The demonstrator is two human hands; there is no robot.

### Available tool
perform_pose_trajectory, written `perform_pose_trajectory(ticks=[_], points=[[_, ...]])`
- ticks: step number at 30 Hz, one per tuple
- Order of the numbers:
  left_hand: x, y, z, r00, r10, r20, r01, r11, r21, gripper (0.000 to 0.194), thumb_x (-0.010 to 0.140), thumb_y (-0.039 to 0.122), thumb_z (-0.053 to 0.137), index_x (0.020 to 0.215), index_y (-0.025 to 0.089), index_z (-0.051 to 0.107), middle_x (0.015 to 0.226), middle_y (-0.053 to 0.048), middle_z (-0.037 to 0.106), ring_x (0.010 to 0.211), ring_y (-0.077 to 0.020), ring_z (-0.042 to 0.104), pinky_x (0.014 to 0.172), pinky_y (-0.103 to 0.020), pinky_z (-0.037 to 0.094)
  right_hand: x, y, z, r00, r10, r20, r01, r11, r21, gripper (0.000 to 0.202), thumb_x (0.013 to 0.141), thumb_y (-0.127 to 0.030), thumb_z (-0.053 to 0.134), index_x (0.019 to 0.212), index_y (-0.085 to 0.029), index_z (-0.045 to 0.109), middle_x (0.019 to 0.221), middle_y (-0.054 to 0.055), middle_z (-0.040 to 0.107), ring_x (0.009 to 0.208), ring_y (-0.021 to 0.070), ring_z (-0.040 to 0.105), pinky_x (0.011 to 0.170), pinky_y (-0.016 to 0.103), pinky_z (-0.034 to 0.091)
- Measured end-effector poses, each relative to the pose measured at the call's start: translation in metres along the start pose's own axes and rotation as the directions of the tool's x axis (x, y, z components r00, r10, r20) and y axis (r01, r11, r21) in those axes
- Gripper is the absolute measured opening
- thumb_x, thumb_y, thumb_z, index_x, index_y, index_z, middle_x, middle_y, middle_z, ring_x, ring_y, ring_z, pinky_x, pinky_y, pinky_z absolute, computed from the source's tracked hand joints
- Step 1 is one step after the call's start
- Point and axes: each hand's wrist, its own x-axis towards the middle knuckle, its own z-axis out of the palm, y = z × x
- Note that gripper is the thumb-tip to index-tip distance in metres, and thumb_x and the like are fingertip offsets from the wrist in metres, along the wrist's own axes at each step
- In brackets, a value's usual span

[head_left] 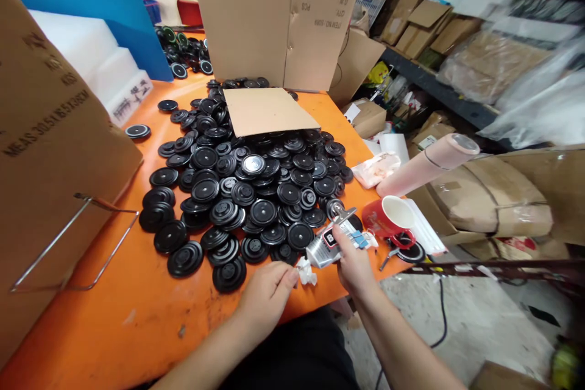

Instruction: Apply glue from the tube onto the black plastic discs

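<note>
We are holding a flattened, silver tube in the right grip — its long axis is slanting toward the left grip, which is pinching a crumpled, white, tissue-like wad just beside it.

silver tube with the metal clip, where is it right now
In the head view, the silver tube is just right of centre, held in the right hand, between the crumpled white tissue at the left hand and the red mug.

Passage over bare orange tabletop left of left hand; black discs block ahead, red mug right.
</note>
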Motion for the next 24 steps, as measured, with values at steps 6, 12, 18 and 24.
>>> perform_pose_trajectory(ticks=[6, 12, 18, 24], points=[[-0.005, 0.001, -0.003, 0.999, -0.04, 0.002, 0.04, 0.999, -0.027, 0.038, 0.089, 0.039, 0.036, 0.064, 0.018, 0.055, 0.065, -0.002, 0.058, 0.063, -0.0139, 0.052, 0.06, -0.023, 0.036, -0.001, -0.001, 0.004, 1.0, 0.024, 0.02, -0.024, 1.0, 0.0, 0.018, 0.068, -0.041, 0.071, 0.075, -0.024, 0.067, 0.078, -0.001, 0.069, 0.074, 0.0196, 0.063, 0.071, 0.033, 0.05], [-0.009, 0.0, -0.004, 0.998, -0.062, -0.019, 0.061, 0.997, -0.054, 0.038, 0.088, 0.04, 0.036, 0.063, 0.018, 0.054, 0.065, -0.002, 0.059, 0.062, -0.0145, 0.051, 0.059, -0.023, 0.035, -0.003, -0.005, 0.007, 0.995, -0.013, 0.102, 0.017, 0.999, -0.044, 0.021, 0.074, -0.043, 0.065, 0.073, -0.022, 0.068, 0.073, 0.001, 0.069, 0.069, 0.02, 0.062, 0.069, 0.033, 0.049], [-0.01, 0.0, -0.005, 0.998, -0.054, -0.039, 0.05, 0.995, -0.089, 0.039, 0.087, 0.042, 0.036, 0.061, 0.018, 0.052, 0.063, -0.002, 0.056, 0.061, -0.0144, 0.05, 0.059, -0.024, 0.035, -0.007, -0.008, 0.011, 0.993, -0.016, 0.115, 0.022, 0.998, -0.054, 0.023, 0.073, -0.045, 0.065, 0.073, -0.021, 0.069, 0.075, 0.002, 0.069, 0.073, 0.0223, 0.062, 0.074, 0.036, 0.05], [-0.014, -0.008, -0.008, 0.993, -0.097, -0.074, 0.087, 0.989, -0.121, 0.041, 0.086, 0.046, 0.036, 0.06, 0.018, 0.05, 0.058, 0.0, 0.05, 0.059, -0.0143, 0.047, 0.057, -0.024, 0.035, 0.0, -0.022, 0.015, 1.0, -0.029, 0.012, 0.029, 0.999, 0.018, 0.02, 0.066, -0.039, 0.071, 0.07, -0.02, 0.066, 0.067, 0.002, 0.067, 0.062, 0.0183, 0.061, 0.061, 0.031, 0.051]])
